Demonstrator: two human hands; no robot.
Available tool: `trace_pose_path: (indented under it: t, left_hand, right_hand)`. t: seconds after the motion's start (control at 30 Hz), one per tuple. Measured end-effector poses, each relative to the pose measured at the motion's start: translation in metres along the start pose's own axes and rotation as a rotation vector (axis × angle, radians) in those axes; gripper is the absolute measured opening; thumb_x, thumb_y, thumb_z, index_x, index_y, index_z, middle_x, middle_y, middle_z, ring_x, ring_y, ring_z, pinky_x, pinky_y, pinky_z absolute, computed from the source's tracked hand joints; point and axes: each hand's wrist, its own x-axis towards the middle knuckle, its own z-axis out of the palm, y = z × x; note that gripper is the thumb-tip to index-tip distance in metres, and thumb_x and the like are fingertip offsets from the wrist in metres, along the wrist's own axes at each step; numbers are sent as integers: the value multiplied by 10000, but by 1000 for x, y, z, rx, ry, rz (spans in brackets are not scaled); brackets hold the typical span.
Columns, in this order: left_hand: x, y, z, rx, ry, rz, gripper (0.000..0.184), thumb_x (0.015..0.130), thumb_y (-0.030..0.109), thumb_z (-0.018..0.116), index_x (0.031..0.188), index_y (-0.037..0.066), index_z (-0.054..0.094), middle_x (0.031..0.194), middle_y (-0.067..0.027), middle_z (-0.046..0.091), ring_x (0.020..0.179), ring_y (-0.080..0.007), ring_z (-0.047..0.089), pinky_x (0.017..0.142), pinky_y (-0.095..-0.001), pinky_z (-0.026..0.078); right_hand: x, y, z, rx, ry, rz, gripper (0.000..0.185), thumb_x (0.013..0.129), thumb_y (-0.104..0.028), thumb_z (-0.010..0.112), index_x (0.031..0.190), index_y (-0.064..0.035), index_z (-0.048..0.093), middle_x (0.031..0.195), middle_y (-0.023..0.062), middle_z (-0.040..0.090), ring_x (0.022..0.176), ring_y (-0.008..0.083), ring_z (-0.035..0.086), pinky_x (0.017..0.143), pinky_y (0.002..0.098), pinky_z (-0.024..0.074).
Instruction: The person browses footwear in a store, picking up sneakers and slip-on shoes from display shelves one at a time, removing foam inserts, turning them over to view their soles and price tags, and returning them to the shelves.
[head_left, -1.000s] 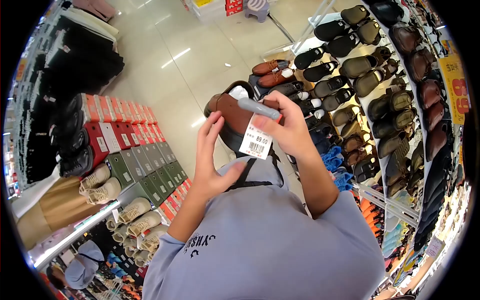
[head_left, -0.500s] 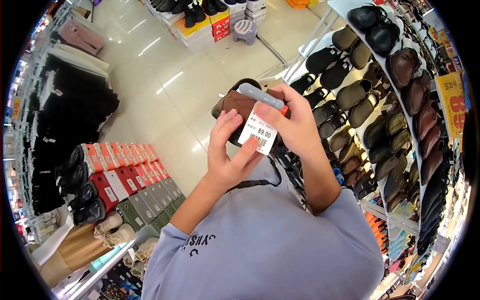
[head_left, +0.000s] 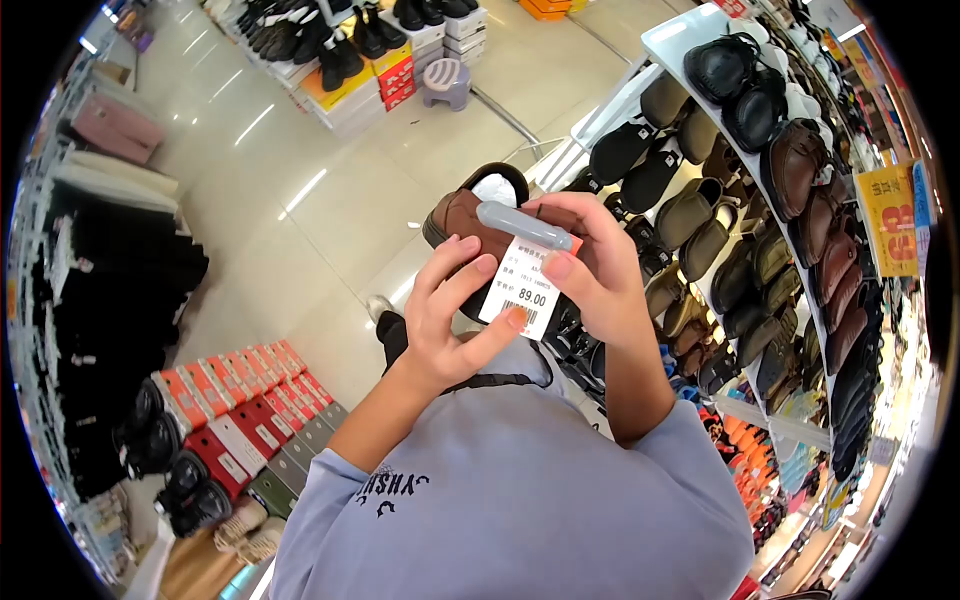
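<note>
A brown shoe (head_left: 458, 217) with white stuffing in its opening is at my hands, in front of my chest. A white price tag (head_left: 522, 283) marked 89.00 lies over it, facing me. Along the tag's top edge runs a smooth grey rounded piece (head_left: 525, 225) with a bit of red at its right end. My left hand (head_left: 447, 315) is closed at the tag's left side, its thumb on the lower edge. My right hand (head_left: 597, 272) is closed on the tag's right side, thumb on the front, fingers curled beside the shoe. The shoe's underside is hidden.
To the right, sloping racks hold rows of shoes (head_left: 705, 225) with a yellow price sign (head_left: 890, 222). Stacked shoe boxes (head_left: 235, 390) stand on the left below black garments (head_left: 120, 300). A small stool (head_left: 446, 82) sits near a shoe display (head_left: 340, 90) across the tiled floor.
The view has shifted, and the tag is a little more upright and easier to read. More of the shoe's opening and its white stuffing shows. Both hands keep their hold.
</note>
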Motion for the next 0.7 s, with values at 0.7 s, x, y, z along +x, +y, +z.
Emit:
trace_pose_path:
  t: [0.7]
  left_hand:
    - [195,-121,-176,-2031,-250,-376,528,949,461,383,1078,-32,520,828,-286,619,860,-422,625,961,-573,362]
  right_hand:
    - [114,51,120,76,546,32,334,839,-70,643,1138,37,543,1002,73,608,930,124,572,822,256,462]
